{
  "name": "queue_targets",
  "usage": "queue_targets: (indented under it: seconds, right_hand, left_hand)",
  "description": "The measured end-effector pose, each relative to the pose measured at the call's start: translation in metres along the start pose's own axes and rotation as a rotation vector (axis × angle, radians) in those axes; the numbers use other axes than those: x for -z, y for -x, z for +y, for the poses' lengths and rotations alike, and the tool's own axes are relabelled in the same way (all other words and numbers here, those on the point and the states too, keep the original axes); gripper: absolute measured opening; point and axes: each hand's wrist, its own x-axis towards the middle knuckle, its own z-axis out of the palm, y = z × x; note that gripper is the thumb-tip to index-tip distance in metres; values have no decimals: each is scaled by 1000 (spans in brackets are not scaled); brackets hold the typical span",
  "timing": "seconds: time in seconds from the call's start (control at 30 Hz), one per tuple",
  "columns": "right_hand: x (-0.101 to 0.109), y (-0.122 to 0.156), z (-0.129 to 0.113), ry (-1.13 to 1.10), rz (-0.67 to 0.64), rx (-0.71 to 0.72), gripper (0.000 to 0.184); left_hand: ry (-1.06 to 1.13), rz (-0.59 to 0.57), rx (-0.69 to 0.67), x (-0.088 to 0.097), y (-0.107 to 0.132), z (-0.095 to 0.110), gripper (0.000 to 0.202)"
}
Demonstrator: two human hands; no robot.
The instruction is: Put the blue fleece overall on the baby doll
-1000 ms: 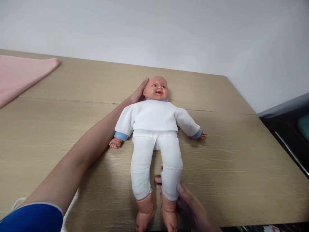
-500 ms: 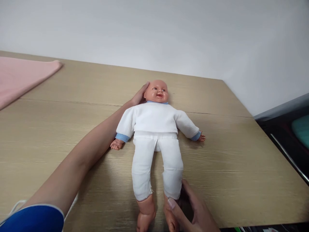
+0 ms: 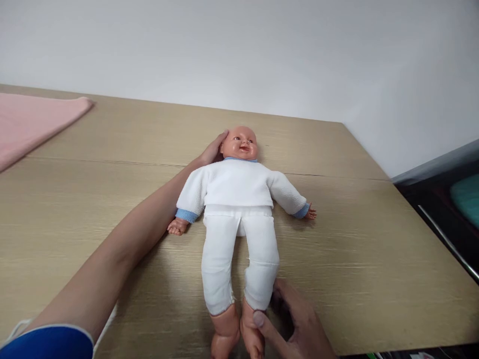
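Observation:
A baby doll (image 3: pixel 236 199) in a white top with blue cuffs and white trousers lies face up on the wooden table (image 3: pixel 374 239), head away from me. My left hand (image 3: pixel 212 149) cups the side and back of its head, fingers curved around it. Near the table's front edge my right hand (image 3: pixel 288 326) pinches the doll's right-side ankle just below the trouser hem, thumb on the foot. That leg is angled inward toward the other foot.
A pink cloth (image 3: pixel 33 122) lies at the far left of the table. A white wall runs behind the table. To the right, past the table edge, are a dark surface with a metal bar (image 3: pixel 445 234) and a teal object (image 3: pixel 467 197).
My right hand has closed on the doll's ankle and pushed that leg inward toward the other foot. My left hand stays at the head.

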Motion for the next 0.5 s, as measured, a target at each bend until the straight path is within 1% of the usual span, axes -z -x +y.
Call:
queue_targets:
  seconds: [0.1, 0.23, 0.33, 0.43, 0.5]
  right_hand:
    - [-3, -1, 6, 88, 70, 117, 24]
    - [-1, 3, 14, 214, 157, 283, 34]
    - [3, 13, 22, 247, 145, 314, 34]
    - [2, 29, 35, 246, 132, 342, 27]
    - [-7, 38, 42, 263, 236, 426, 36]
  left_hand:
    - [-11, -5, 13, 1, -1, -1, 82]
    - [-2, 15, 43, 2, 0, -1, 82]
    - [22, 37, 51, 5, 0, -2, 78]
    - [45, 80, 14, 13, 2, -4, 69]
    - [39, 146, -49, 20, 4, -4, 57]
